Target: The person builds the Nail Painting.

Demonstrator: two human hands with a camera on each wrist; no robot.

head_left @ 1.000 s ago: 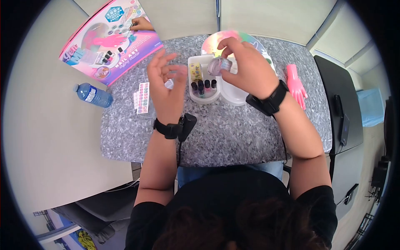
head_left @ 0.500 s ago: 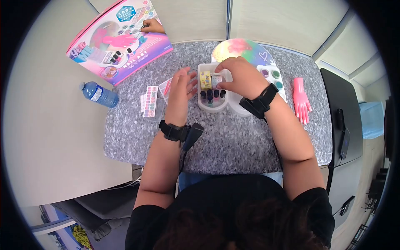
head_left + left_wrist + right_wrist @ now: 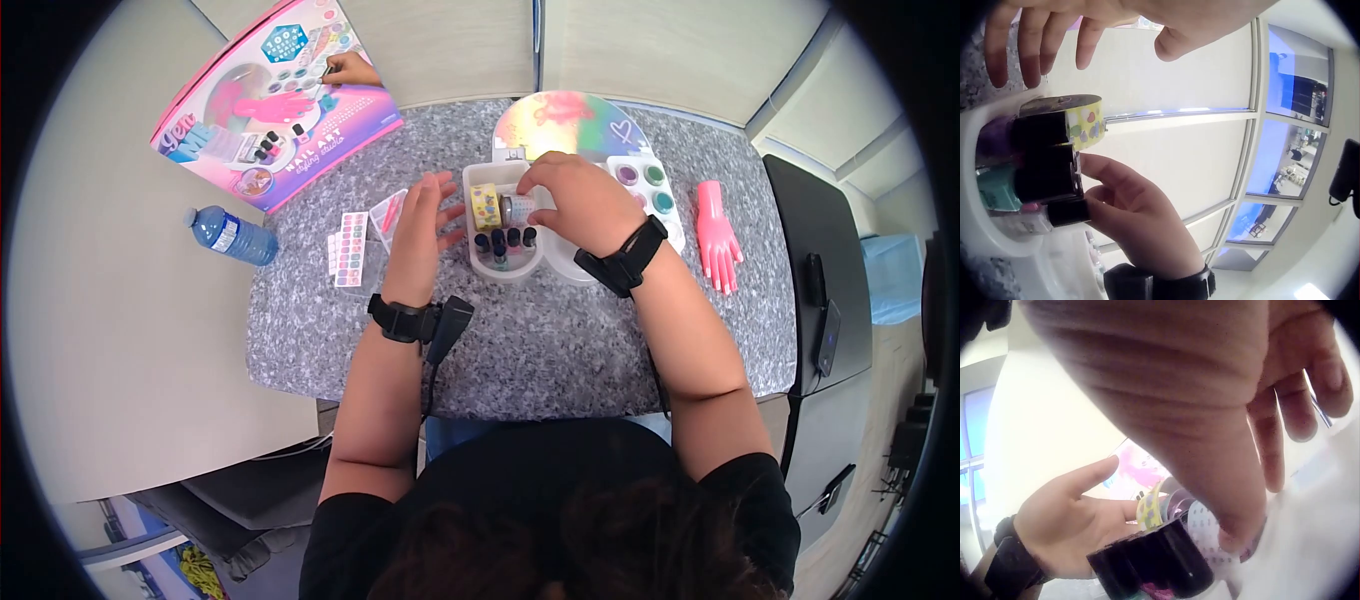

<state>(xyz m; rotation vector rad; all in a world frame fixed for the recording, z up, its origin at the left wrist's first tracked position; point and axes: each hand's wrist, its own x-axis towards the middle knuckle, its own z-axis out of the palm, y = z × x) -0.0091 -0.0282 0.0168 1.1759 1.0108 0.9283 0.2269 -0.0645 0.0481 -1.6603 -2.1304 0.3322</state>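
Observation:
My right hand [image 3: 585, 208] reaches into the left compartment of a white tray [image 3: 507, 276], thumb and fingers pinching a pale roll of patterned tape [image 3: 1205, 532]. Beside that roll stands a yellow roll with printed shapes [image 3: 486, 206]. Several small nail polish bottles [image 3: 500, 246] with black caps line up at the near end of the same compartment. My left hand [image 3: 420, 240] is held at the tray's left side, its fingers extended and nothing in it.
A clear case [image 3: 381, 222] and a nail sticker sheet [image 3: 351, 250] lie at left, near a water bottle [image 3: 232, 236]. The nail art box [image 3: 275, 110] stands behind. Right of the tray are glitter pots [image 3: 654, 176] and a pink model hand [image 3: 716, 240]. A rainbow panel [image 3: 570, 122] rises at the back.
My right hand has lowered the patterned roll from above the tray into the left compartment, beside the yellow roll. My left hand has moved slightly nearer the tray's left side.

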